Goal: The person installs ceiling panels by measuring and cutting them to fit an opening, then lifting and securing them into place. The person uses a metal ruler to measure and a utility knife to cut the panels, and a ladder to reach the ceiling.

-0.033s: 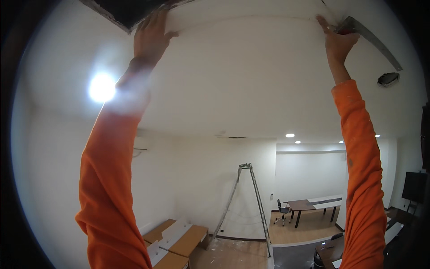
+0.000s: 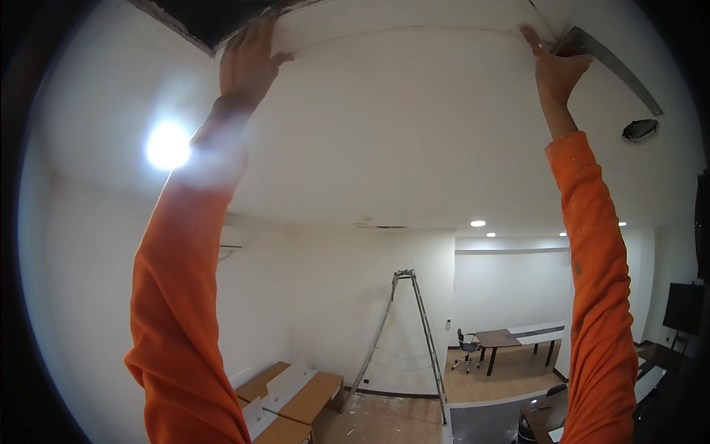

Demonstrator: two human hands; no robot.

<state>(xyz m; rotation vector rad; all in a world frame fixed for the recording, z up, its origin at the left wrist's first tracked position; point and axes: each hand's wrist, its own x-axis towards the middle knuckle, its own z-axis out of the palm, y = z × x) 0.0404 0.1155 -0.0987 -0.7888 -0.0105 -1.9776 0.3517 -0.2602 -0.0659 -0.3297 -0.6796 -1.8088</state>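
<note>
Both my arms, in orange sleeves, reach up to the white ceiling. My left hand lies flat with its fingers apart against a white ceiling panel, right at the edge of a dark opening. My right hand presses its fingers against the panel's right end. A small red thing shows between its thumb and fingers, and I cannot tell whether the hand grips it. A grey metal strip runs down to the right from that hand.
A bright round ceiling light glares beside my left forearm. A round hole is in the ceiling at right. Far below stand a folding ladder, wooden desks, a table with an office chair and a dark screen.
</note>
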